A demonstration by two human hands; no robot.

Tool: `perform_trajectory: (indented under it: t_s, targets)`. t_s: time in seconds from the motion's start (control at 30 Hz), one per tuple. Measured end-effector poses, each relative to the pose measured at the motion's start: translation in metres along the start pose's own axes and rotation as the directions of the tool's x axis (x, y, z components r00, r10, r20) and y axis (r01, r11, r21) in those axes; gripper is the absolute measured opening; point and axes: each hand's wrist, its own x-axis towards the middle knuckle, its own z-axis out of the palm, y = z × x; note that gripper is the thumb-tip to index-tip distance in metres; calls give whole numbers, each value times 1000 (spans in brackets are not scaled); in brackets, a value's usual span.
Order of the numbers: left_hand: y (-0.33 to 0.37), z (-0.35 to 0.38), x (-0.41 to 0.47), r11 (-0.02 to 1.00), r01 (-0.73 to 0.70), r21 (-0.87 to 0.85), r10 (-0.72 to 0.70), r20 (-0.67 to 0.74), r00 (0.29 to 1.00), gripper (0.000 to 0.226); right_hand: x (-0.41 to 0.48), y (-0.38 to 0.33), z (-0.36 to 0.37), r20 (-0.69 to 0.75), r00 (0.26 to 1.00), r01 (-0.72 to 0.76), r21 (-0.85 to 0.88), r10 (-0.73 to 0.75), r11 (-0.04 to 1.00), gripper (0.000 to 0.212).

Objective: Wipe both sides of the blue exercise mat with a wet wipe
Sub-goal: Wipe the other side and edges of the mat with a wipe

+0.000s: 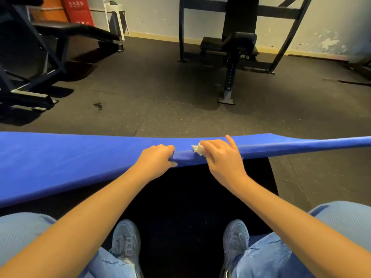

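Observation:
The blue exercise mat [60, 157] stretches across the view from left to right, its near edge lifted off the floor and its right part twisted thin. My left hand [155, 159] grips that near edge, fingers curled over the top and thumb underneath. Just to the right, my right hand [219, 157] holds a crumpled white wet wipe [197, 148] against the mat's edge, with fingers draped over the mat. A black mat [190, 197] lies on the floor below, between my feet.
Dark rubber flooring [160, 101] extends ahead. A black weight bench [76, 31] with its frame stands far left, and another bench in a rack [234, 53] stands at centre back. My knees and blue shoes [125, 239] fill the bottom of the view.

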Motion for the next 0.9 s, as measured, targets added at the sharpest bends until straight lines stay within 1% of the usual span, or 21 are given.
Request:
perform_trajectory:
  t_s: [0.07,0.13,0.2,0.27,0.37,0.43,0.53,0.6,0.7,0.73,0.83,0.9]
  targets:
    - [0,0,2,1000,4,4,-4,13,1000,26,-4,-14,12,-7,993,117,8,-117,993,37]
    - [-1,1,2,1000,11,0,-11,31,999,27,-5,-19,19,5,970,242,-9,-242,970,47]
    - [-2,1,2,1000,27,-15,-26,42,999,28,1,-14,19,-4,951,308,-53,-309,950,48]
    - [-3,0,3,999,39,-32,-38,45,998,27,4,-2,15,-45,957,283,-86,-288,955,43]
    - [-4,-3,5,997,52,-60,-50,28,998,27,5,12,11,-150,968,193,-61,-200,979,36]
    - [-4,-4,5,996,55,-64,-53,25,998,27,5,1,17,-181,959,208,-67,-217,976,36]
    - [0,-4,5,997,53,-51,-51,34,998,20,1,-22,38,-105,917,372,-121,-385,920,38]
    - [1,-3,4,996,57,-65,-54,47,997,19,2,-20,46,-62,886,440,-194,-459,876,42]
    - [-1,0,0,994,70,-83,-67,40,997,25,9,-7,44,-50,879,429,-349,-473,833,45]
    - [-1,1,-1,993,76,-95,-73,37,997,27,10,-5,42,-37,881,426,-370,-471,826,46]
    - [-5,2,-7,982,84,-172,-83,16,996,26,12,0,39,41,873,472,-327,-487,818,47]
    - [-22,2,-14,991,78,-112,-75,36,997,22,13,11,33,79,882,466,-295,-465,834,48]
